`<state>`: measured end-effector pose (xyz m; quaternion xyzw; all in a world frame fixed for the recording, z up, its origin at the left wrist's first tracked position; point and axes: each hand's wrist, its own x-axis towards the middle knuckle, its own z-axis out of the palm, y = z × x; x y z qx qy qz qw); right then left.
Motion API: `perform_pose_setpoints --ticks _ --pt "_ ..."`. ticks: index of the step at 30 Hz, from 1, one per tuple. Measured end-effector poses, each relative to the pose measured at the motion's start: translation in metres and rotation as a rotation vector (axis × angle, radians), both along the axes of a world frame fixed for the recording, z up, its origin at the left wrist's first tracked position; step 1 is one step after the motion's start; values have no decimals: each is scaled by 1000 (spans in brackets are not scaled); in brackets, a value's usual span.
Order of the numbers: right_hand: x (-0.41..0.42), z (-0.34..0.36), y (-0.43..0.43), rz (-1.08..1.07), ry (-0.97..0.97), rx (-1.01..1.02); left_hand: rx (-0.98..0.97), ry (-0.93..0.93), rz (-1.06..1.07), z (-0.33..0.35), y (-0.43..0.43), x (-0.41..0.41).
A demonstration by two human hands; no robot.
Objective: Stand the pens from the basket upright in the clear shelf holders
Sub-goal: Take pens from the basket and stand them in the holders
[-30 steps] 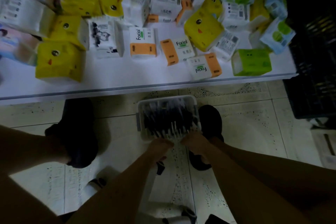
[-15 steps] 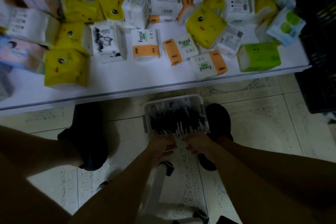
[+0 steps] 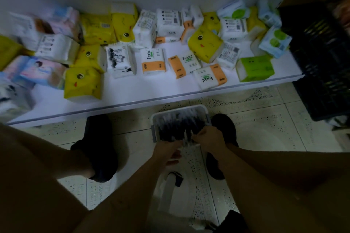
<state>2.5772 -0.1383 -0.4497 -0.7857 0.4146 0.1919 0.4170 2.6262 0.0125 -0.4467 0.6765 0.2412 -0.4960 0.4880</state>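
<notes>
The basket (image 3: 180,110) sat on the floor between my two black shoes (image 3: 98,147), with the pens (image 3: 178,125) lying in it in a dark, blurred heap. My left hand (image 3: 166,152) was at its 7 o'clock edge, fingers curled round a small bunch whose pale ends stuck up past my knuckles. My right hand (image 3: 208,138) was at 4 o'clock with its fingers down among the pens. Whether it gripped any I could not tell.

To do this step well I judged I should square the bunch first, all tips one way, and take only as many as one hand could keep parallel. A loose fistful would splay and not stand straight. The right hand could comb strays into line before I lifted.

Counts: one basket, two hands, two shoes, and pens too many and too blurred to number. On the white shelf (image 3: 132,92) at 12 o'clock there were three orange-and-white packs (image 3: 153,61) in the front row, one green pack (image 3: 254,68) and several yellow ones (I could not fix that number). One black crate (image 3: 322,62) stood at 2 o'clock. Clear holders in sight — none.
</notes>
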Motion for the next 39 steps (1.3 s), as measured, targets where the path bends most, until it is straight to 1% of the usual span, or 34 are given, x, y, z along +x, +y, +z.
perform_pose_setpoints --ticks 4,8,10,13,17,18,20,22,25,27,29,31,33,36,39 --pt "-4 21 -1 -85 -57 -71 28 -72 -15 9 9 -5" --pt "-6 40 6 -179 -87 -33 -49 -107 -20 27 16 -14" --pt "-5 50 10 -223 -93 39 -116 -104 -49 41 18 -17" --pt "-5 72 18 -325 -74 212 -203 -123 -89 56 24 -13" --pt "-3 91 26 -416 -105 372 -250 -182 -96 80 33 1" --pt "-1 95 29 -404 -114 379 -226 -204 -90 88 34 5" --pt "4 107 36 -329 -153 317 -180 -275 -104 101 37 14" --pt "11 118 43 -260 -229 253 -163 -401 -166 111 41 23" --pt "25 133 54 -245 -356 224 -246 -555 -194 128 48 35" --pt "31 145 57 -282 -445 216 -316 -592 -174 139 50 42" --pt "37 161 58 -264 -539 183 -368 -601 -126 151 51 50" --pt "44 180 59 -255 -634 215 -381 -627 -110 166 50 60" --pt "51 199 61 -211 -714 235 -366 -698 -132 185 50 69" --pt "61 227 64 -98 -852 174 -434 -856 -165 219 48 78" --pt "70 258 69 -35 -975 104 -485 -1081 -220 254 48 82"
